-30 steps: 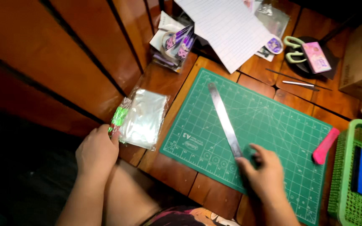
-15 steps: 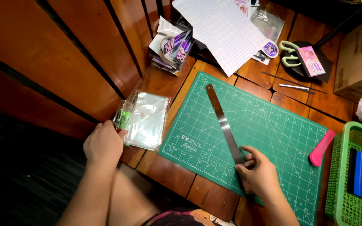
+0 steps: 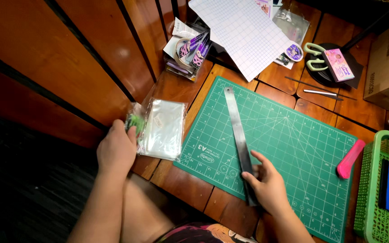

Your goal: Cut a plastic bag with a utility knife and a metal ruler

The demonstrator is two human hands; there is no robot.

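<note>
Head view: the right hand (image 3: 269, 186) is resting on the near end of a long steel ruler (image 3: 238, 135), fingers curled down onto it and pressing it against the green cutting mat (image 3: 302, 148); the ruler is lying diagonally across the left half of the mat, its far end near the mat's upper left corner. The left hand (image 3: 117, 150) is closing its fingertips on the near left edge of a stack of clear plastic sleeves (image 3: 163, 128), which is sitting on the wooden table (image 3: 176, 87) just left of the mat; something small and green is showing at that same edge. In my judgement the step in hand is laying out: the ruler is being settled while the sleeves are being taken up. The next move would call for a firm pinch on the slippery sleeves and steady pressure on the ruler so it does not swing. A pink utility knife (image 3: 350, 158) is lying at the mat's right edge, beside a green basket (image 3: 370, 189); a sheet of grid paper (image 3: 244, 33) and pale green scissors (image 3: 314, 56) are lying beyond the mat.
</note>
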